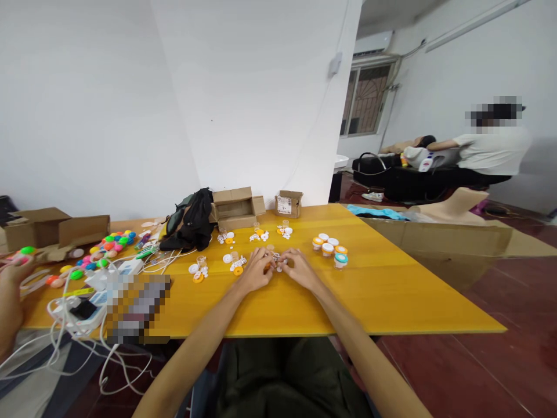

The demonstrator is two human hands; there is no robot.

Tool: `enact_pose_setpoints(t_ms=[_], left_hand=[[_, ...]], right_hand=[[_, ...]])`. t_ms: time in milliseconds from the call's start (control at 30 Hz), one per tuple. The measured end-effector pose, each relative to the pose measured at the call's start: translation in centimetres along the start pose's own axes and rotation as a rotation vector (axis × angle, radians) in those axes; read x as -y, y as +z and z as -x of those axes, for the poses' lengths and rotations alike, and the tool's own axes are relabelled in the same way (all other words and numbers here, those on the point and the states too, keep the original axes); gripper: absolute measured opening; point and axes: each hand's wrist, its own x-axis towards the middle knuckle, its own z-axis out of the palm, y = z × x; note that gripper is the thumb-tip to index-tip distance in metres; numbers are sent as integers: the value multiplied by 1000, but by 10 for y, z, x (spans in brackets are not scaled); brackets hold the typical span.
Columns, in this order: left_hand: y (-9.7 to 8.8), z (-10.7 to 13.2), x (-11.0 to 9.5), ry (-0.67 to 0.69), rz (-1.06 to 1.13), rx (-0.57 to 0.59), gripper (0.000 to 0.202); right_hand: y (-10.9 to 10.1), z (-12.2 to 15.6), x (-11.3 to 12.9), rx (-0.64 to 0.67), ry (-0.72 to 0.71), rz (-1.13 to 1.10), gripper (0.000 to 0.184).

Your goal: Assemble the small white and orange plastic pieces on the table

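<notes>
My left hand point(256, 271) and my right hand point(299, 269) meet low over the yellow wooden table point(369, 296). Their fingers are bent inward and pinched around small whitish pieces point(277, 259), too small to name and partly hidden by the fingers. Left of my hands lies a group of loose parts: a white disc point(227, 258), an orange ring point(238, 271) and small white bits. Farther left stands a clear cup point(201, 261) beside another orange ring point(198, 278). Similar groups lie beyond my hands. To the right, several lidded clear jars point(327, 249) stand together, one with a teal lid point(341, 258).
Cardboard boxes point(235, 209) and a black bag point(191, 223) line the back. Colourful balls point(115, 244), power strips point(98, 307) and tangled white cables fill the left side. Another person's hand point(11, 296) is at the far left. A person in white point(491, 145) sits in the right background.
</notes>
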Motion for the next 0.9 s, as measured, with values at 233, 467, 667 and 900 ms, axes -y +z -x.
enact_pose_setpoints(t_ms=[233,467,667,900], left_hand=[[2,0,5,-73,29,-117,30],[3,2,7,-105,145,-81,47],[6,3,11,-122,238,18,59],[10,3,14,-124,279,59,63]], right_hand=[[-5,-2,-12,-338,58,148,18],[-6,0,-18,-301,108,202,20],[4,0,-24,-35,111,55,26],[7,0,-21,62,50,0,34]])
